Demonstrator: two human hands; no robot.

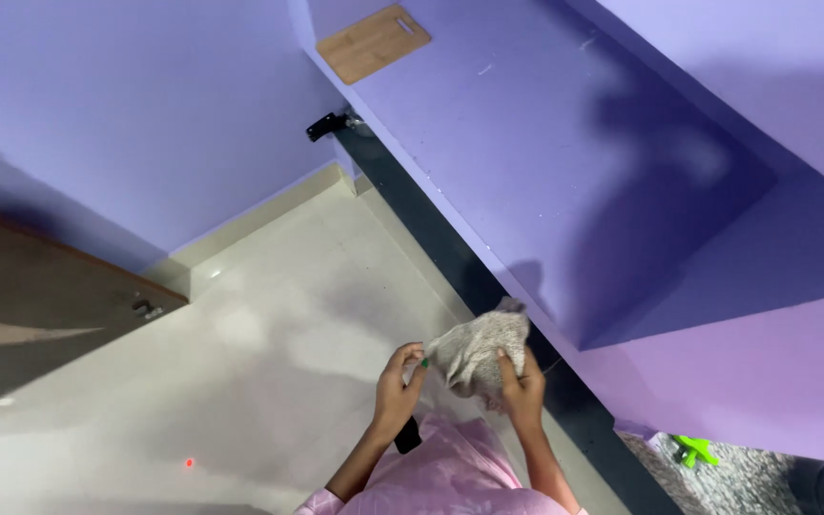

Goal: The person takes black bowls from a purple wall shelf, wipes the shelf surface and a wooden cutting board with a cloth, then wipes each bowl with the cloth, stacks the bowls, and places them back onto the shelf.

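Both my hands hold a crumpled grey-beige cloth [477, 348] in front of me, low in the head view. My left hand [399, 385] pinches its left corner between thumb and fingers. My right hand [521, 384] grips its right side from below. The cloth hangs over the pale tiled floor [269, 334], close to the dark edge [450, 257] of a purple counter [536, 153]. Pink sleeves cover my arms at the bottom of the frame.
A wooden cutting board [373, 43] lies at the far end of the counter. A black fitting [326, 124] sticks out below that end. A brown door [40, 286] stands at the left. A green object [693, 448] rests on a speckled surface at lower right.
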